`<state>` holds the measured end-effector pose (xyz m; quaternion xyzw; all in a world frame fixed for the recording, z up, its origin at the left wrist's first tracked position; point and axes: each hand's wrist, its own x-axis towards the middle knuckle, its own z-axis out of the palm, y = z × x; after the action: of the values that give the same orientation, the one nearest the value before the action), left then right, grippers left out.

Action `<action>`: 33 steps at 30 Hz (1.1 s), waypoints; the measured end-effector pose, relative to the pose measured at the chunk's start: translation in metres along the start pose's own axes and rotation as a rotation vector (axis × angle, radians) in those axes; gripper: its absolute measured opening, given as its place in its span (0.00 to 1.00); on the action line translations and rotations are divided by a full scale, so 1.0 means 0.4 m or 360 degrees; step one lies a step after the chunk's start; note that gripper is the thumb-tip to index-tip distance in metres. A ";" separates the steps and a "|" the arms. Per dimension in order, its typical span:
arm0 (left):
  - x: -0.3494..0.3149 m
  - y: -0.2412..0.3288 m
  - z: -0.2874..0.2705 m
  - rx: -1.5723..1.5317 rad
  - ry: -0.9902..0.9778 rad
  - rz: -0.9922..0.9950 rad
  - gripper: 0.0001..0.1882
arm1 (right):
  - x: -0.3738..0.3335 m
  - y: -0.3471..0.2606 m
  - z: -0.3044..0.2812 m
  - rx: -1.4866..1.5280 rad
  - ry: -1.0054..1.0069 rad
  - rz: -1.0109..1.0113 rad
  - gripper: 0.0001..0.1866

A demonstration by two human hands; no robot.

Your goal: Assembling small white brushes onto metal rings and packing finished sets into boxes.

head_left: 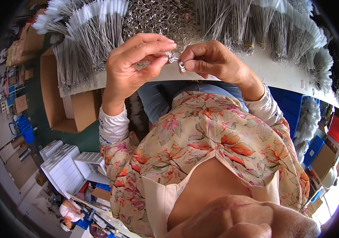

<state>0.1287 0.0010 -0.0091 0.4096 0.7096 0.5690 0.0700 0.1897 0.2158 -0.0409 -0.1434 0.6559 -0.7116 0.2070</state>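
Both hands pinch a small metal ring above the tabletop's near edge.

The left hand (137,65) and right hand (211,61) meet fingertip to fingertip; each grip is pressed onto the metal ring (176,60), held over the white tabletop (280,73); a heap of loose rings (157,18) lies farther off, wire brushes (94,35) fanned to its left; I judge the ring could slip from so slight a hold and drop into the lap.
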 end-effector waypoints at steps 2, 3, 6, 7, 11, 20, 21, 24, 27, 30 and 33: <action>0.007 -0.002 0.012 0.0005 0.0028 0.0041 0.13 | 0.001 -0.001 -0.003 0.0031 -0.0021 -0.0029 0.09; 0.009 -0.004 0.023 0.0010 0.0055 0.0079 0.13 | 0.002 -0.001 -0.001 0.0139 -0.0011 -0.0013 0.09; 0.006 0.003 0.064 -0.0277 0.0374 -0.0084 0.13 | -0.002 -0.017 0.006 0.0323 0.0141 -0.0015 0.10; 0.006 0.003 0.065 -0.0278 0.0373 -0.0088 0.13 | -0.003 -0.026 0.007 0.0394 0.0283 -0.0034 0.10; 0.028 0.019 0.069 0.0283 0.0476 0.0343 0.14 | -0.006 -0.092 0.012 0.0422 0.0473 -0.0172 0.10; 0.060 0.055 0.048 0.0435 0.0327 0.0374 0.14 | -0.002 -0.105 0.021 0.0053 0.0646 -0.0276 0.09; 0.061 0.056 0.047 0.0439 0.0328 0.0371 0.14 | -0.004 -0.103 0.019 0.0044 0.0596 -0.0273 0.09; 0.065 0.061 0.049 0.0328 0.0336 0.0342 0.14 | -0.010 -0.099 0.027 -0.0013 0.0594 -0.0273 0.09; 0.086 0.087 0.048 0.0054 0.0352 0.0065 0.12 | -0.017 -0.108 0.037 -0.0148 0.0705 -0.0268 0.09; 0.104 0.090 0.012 0.0493 -0.0073 0.0264 0.09 | -0.018 -0.106 0.026 -0.0187 0.0714 -0.0331 0.09; 0.103 0.069 0.011 0.0687 -0.0097 0.0297 0.08 | -0.017 -0.098 0.017 -0.0020 0.0655 -0.0369 0.08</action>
<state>0.1180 0.0318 0.0282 0.4959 0.7714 0.3956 -0.0507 0.1947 0.2153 -0.0008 -0.0708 0.6678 -0.7408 -0.0151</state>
